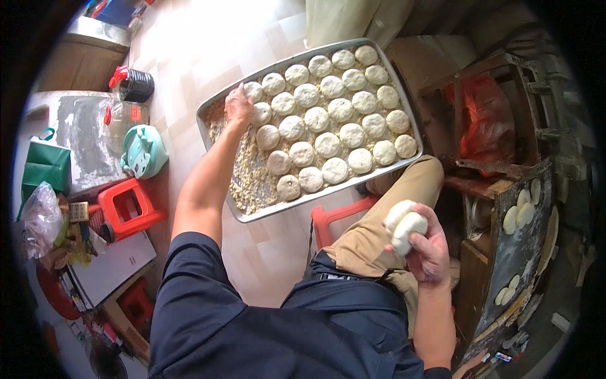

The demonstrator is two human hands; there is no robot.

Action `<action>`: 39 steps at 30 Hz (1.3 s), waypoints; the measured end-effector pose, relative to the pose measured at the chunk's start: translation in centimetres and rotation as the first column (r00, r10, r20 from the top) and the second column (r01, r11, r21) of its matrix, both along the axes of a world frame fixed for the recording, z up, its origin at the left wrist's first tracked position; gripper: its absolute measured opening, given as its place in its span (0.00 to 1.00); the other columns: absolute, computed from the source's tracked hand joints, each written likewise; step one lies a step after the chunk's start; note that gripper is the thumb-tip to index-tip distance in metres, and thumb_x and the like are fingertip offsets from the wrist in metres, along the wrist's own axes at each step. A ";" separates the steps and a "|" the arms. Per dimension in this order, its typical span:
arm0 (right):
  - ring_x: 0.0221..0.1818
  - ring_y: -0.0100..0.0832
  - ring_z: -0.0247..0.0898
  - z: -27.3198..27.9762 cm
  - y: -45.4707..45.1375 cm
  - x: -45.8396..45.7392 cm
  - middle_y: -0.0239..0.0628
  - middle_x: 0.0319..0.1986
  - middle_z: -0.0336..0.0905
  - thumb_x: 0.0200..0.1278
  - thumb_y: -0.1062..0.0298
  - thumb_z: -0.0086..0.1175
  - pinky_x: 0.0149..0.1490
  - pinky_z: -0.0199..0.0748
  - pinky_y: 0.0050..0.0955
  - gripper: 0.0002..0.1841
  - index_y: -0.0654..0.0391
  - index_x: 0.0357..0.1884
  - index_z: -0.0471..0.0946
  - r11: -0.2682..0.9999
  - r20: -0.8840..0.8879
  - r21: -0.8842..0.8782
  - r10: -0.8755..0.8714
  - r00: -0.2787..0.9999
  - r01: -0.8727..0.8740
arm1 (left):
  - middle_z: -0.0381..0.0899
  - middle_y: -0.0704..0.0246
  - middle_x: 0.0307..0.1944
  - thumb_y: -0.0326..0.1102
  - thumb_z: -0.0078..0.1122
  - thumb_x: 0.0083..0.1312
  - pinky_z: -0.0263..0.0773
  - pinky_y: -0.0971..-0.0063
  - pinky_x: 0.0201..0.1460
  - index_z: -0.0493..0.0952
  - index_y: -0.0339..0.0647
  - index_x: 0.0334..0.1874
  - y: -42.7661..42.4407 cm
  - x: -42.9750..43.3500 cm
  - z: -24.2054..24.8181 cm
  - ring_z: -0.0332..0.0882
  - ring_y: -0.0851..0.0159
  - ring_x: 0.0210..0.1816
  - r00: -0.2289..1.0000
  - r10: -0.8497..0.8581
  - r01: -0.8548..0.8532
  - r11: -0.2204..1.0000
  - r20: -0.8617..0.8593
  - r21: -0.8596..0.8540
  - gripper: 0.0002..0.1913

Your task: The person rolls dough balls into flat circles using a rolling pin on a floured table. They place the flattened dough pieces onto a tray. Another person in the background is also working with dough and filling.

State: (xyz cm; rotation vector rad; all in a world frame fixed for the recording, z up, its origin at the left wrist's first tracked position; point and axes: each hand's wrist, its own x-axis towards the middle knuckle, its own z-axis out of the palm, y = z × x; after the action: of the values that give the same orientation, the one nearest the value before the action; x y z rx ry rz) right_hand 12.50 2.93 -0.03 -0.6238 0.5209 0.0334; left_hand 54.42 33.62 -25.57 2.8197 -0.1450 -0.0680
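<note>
A large metal baking tray (411, 163) lies slanted before me, with rows of pale, flat dough rounds (327, 145) on a layer of yellowish crumbs (251, 177). My left hand (238, 106) reaches over the tray's far left part. Its fingertips touch the edge of the corner dough round (253, 91); whether they grip it is unclear. Above my right thigh, my right hand (430, 251) holds a small stack of white dough rounds (410, 228), at least two, pressed together between fingers and thumb. Crumbs show along the tray's left side, where no rounds lie.
At right, a floured board (513, 251) carries more dough pieces (523, 211), beside a wooden frame (502, 168) with a red plastic bag (487, 125). Red stools (130, 211) (326, 222), a mint-green bag (144, 151) and a dark-filled jar (135, 85) stand around.
</note>
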 end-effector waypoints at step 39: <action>0.43 0.34 0.84 -7.4 5.8 3.1 0.47 0.43 0.84 0.68 0.71 0.63 0.49 0.84 0.30 0.20 0.63 0.61 0.80 0.303 -0.274 -0.882 0.292 0.916 -0.360 | 0.84 0.58 0.57 0.28 0.66 0.63 0.69 0.54 0.68 0.82 0.40 0.56 10.3 -28.2 1.9 0.78 0.49 0.62 0.822 -0.562 0.568 0.819 0.090 -0.076 0.18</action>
State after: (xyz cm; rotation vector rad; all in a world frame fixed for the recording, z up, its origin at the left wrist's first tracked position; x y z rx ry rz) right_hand 15.61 8.71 -7.44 -1.8963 0.4243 0.1594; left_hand 26.24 43.93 -23.64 2.5771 -0.9738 -0.1005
